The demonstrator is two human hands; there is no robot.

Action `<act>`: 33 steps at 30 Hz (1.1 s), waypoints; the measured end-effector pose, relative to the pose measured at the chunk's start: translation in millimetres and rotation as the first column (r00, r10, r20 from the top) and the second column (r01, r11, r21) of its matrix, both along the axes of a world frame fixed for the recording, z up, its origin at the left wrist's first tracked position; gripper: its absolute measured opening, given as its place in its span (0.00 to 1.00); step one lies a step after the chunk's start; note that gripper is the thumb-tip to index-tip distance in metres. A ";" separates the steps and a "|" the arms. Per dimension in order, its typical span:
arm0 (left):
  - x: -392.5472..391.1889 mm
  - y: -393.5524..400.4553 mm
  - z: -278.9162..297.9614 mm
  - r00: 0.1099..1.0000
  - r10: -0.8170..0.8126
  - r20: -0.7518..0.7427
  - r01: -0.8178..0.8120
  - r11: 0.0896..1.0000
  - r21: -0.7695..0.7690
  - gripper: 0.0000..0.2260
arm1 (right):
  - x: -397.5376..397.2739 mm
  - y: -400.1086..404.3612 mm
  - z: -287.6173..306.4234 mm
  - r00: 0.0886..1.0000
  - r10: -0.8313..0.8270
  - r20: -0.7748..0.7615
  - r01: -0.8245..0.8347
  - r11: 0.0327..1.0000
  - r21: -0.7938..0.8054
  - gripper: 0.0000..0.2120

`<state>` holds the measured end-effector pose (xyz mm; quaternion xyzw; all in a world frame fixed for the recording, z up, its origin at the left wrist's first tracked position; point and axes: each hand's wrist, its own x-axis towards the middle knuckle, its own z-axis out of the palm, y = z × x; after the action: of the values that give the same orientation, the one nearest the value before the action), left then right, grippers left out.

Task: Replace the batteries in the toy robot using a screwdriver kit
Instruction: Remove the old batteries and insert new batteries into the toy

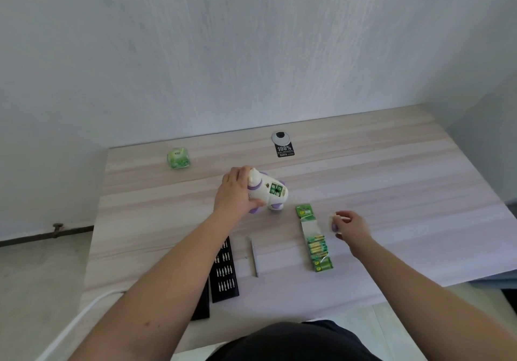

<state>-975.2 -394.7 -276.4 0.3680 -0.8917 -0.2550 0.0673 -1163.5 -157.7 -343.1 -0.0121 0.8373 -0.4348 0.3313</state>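
The white-and-purple toy robot (265, 192) lies tipped over near the middle of the pale wood-grain table (391, 170), its battery compartment turned up toward the camera with green battery ends visible in the open bay. The left hand (233, 194) grips the robot from its left side, the fingers curled over the far end and the thumb wrapped round the near lower edge, so the toy sits directly against the palm and juts out to the right of it. Just right of the robot and nearer the person, a long green strip of new batteries (314, 239) lies on the table, with an emptied paler section in its upper part and batteries showing lower down. Right beside that strip, the right hand (351, 226) hovers low over the table with its fingers curled, pinching a small white-and-purple piece (334, 222) between thumb and fingertips; what the piece is cannot be told for certain. It is held well apart from the robot. Nearer the person, a slim grey screwdriver handle (254, 257) lies on the table, and to its left a black tray of screwdriver bits (225, 271) sits partly under the left forearm, with a second black part at its left edge. At the far left of the table stands a small green container (179, 158), and near the far edge a round cable grommet (280, 137) touches a black label (285, 150).
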 end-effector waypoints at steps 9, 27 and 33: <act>0.2 1.6 -1.6 1.000 0.002 0.015 -0.002 1.000 -0.029 0.40 | -5.9 13.0 -9.6 0.976 0.197 -0.091 -0.172 0.958 0.231 0.10; -2.3 1.7 -1.6 1.000 0.018 -0.010 -0.018 1.000 -0.016 0.40 | -10.1 -2.2 14.9 0.949 0.208 -0.237 -0.140 0.952 0.273 0.13; -1.8 1.1 -1.4 1.000 0.003 -0.004 -0.003 1.000 -0.009 0.42 | 15.8 -60.6 41.2 0.939 0.247 -0.241 -0.250 0.968 0.019 0.11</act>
<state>-977.0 -393.6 -277.8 0.3686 -0.8920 -0.2518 0.0710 -1147.7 -218.3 -302.0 -0.1726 0.8604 -0.3900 0.2790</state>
